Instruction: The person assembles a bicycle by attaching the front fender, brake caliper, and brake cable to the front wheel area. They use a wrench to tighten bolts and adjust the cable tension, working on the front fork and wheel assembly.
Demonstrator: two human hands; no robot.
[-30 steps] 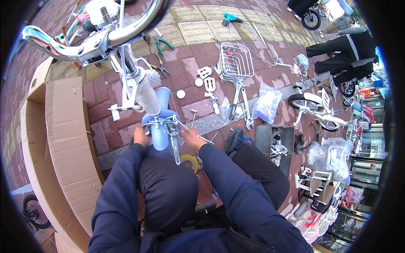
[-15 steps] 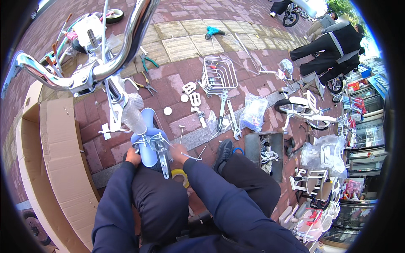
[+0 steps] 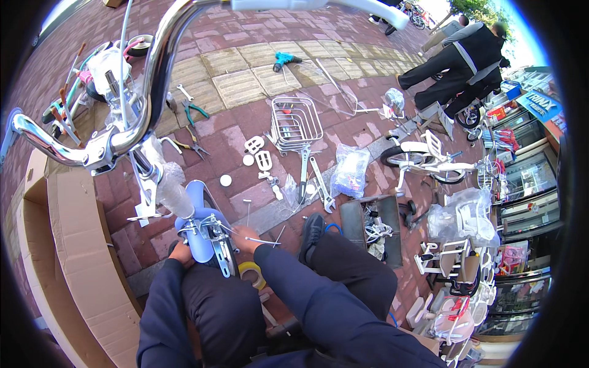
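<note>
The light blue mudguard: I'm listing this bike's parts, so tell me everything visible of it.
The mudguard is a smooth, curved, light blue strip that looks like plastic, with a rounded lower end. It follows the tyre, leaning slightly in view. Metal brake parts cross its middle, hiding some of it. The left hand is close by its lower left side, the right hand to its right; whether the hands touch it is unclear.

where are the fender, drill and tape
Fender (image 3: 199, 243): head view, on its near part.
Drill (image 3: 284, 59): head view, on its body.
Tape (image 3: 248, 267): head view, on its upper rim.
</note>
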